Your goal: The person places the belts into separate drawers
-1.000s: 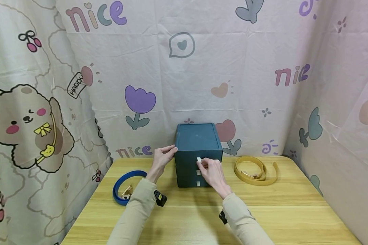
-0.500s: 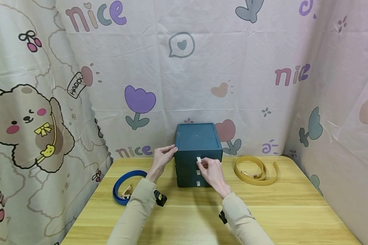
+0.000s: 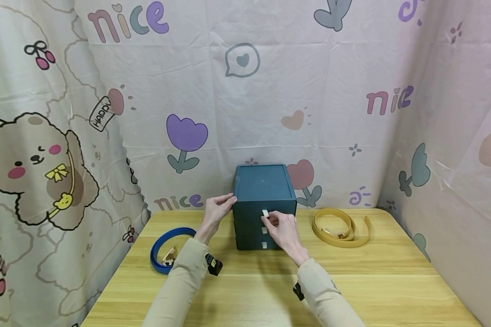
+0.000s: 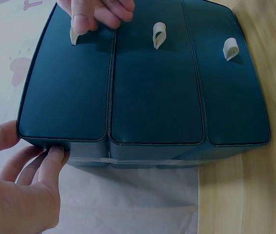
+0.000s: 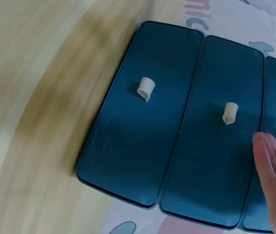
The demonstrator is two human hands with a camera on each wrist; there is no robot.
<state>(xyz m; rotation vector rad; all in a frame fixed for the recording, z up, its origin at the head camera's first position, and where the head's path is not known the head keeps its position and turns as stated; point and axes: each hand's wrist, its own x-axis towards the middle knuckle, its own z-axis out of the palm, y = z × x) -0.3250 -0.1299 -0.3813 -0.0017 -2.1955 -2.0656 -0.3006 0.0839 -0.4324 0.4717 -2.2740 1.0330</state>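
Note:
A dark teal drawer box (image 3: 263, 182) with three stacked drawers stands at the back of the table, a white loop tab on each drawer. My left hand (image 3: 215, 212) grips its upper front left corner; in the left wrist view the thumb lies at the top edge and the fingers (image 4: 52, 168) curl against the side. My right hand (image 3: 284, 230) pinches the top drawer's pull tab (image 3: 265, 213) between thumb and fingers. Below it, the middle tab (image 5: 230, 113) and the bottom tab (image 5: 146, 88) hang untouched. All three drawer fronts sit flush.
Left of the box, a coiled blue belt (image 3: 155, 254) with a gold buckle lies partly behind my left forearm. A coiled yellow belt (image 3: 352, 244) rests on the wooden table (image 3: 393, 290) at the right. Printed curtain (image 3: 245, 104) hangs behind and on both sides.

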